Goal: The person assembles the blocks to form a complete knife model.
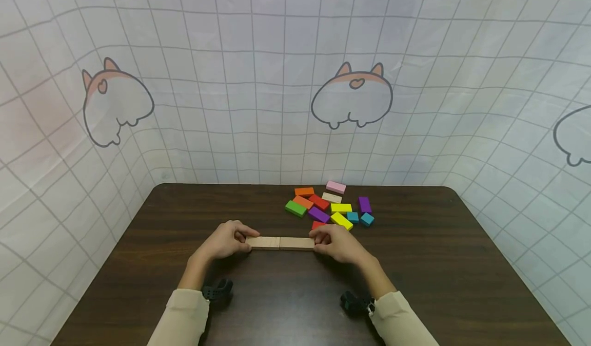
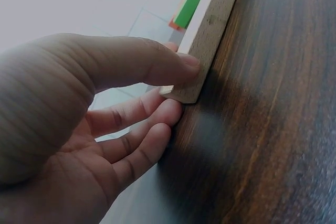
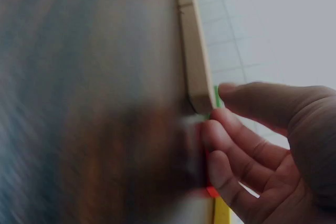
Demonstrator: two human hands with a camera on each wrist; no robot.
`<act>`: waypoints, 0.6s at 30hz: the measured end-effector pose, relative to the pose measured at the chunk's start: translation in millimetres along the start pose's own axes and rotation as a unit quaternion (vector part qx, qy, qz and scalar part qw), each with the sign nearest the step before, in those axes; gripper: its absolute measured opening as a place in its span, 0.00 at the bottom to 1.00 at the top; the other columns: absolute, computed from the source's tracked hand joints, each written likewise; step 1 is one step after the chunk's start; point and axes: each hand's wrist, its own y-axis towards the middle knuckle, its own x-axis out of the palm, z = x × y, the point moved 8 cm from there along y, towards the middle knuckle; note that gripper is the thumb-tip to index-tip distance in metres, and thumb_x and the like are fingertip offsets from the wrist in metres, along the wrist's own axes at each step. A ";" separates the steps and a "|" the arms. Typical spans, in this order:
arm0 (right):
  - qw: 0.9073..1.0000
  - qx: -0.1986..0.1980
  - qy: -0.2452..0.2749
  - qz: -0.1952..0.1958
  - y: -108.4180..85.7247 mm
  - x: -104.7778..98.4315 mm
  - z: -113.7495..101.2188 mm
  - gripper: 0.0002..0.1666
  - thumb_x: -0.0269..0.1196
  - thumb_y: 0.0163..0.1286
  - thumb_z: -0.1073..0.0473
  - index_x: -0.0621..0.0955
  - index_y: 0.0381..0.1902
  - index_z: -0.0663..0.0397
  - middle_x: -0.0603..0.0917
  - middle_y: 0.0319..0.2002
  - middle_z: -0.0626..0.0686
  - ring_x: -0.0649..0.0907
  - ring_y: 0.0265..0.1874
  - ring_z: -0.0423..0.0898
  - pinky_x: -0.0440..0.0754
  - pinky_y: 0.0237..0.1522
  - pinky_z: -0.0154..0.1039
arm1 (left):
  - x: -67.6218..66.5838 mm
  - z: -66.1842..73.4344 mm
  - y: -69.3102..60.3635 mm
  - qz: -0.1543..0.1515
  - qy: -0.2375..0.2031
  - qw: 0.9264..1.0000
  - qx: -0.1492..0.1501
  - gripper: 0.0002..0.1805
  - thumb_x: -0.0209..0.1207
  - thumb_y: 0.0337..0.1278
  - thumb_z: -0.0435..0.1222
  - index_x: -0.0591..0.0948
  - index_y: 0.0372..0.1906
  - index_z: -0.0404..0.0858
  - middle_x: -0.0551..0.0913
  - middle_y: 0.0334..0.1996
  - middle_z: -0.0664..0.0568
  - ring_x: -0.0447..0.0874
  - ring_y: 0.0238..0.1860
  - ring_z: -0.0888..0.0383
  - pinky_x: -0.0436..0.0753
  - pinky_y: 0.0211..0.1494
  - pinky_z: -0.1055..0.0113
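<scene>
Two plain wooden blocks lie end to end in a row on the dark table. At its outer end, my left hand (image 1: 227,240) pinches the left block (image 1: 263,243). In the left wrist view its thumb (image 2: 188,62) presses the block's near side, the other fingers bent by the end. My right hand (image 1: 340,243) is at the outer end of the right block (image 1: 297,243). Its bent fingertips (image 3: 211,129) are at that end, while the thumb (image 3: 231,92) appears just off the block in the right wrist view.
Behind the right block several coloured blocks lie loosely scattered, among them a green block (image 1: 296,208), a yellow block (image 1: 341,220) and a pink block (image 1: 336,187). A red block (image 1: 317,225) is partly hidden by my right hand. A patterned curtain (image 1: 283,104) surrounds the table (image 1: 415,253).
</scene>
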 end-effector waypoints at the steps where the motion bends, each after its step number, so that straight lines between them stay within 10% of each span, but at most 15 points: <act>1: 1.000 0.000 0.006 0.005 -0.6 -3.1 1.6 0.15 0.69 0.68 0.62 0.86 0.53 0.54 0.84 0.36 0.46 0.80 0.35 0.42 0.80 0.40 0.35 | 0.2 0.0 0.1 0.000 0.000 1.000 -0.001 0.16 0.69 0.56 0.26 0.90 0.50 0.41 0.80 0.41 0.46 0.78 0.37 0.56 0.80 0.39 0.63; 18: 0.990 0.064 0.020 0.125 -15.8 -61.9 50.1 0.23 0.70 0.67 0.60 0.83 0.59 0.55 0.86 0.53 0.58 0.86 0.39 0.48 0.83 0.38 0.40 | 2.2 -2.3 0.3 -0.004 -0.004 1.000 0.000 0.16 0.69 0.57 0.27 0.90 0.50 0.43 0.80 0.43 0.47 0.79 0.38 0.56 0.80 0.39 0.63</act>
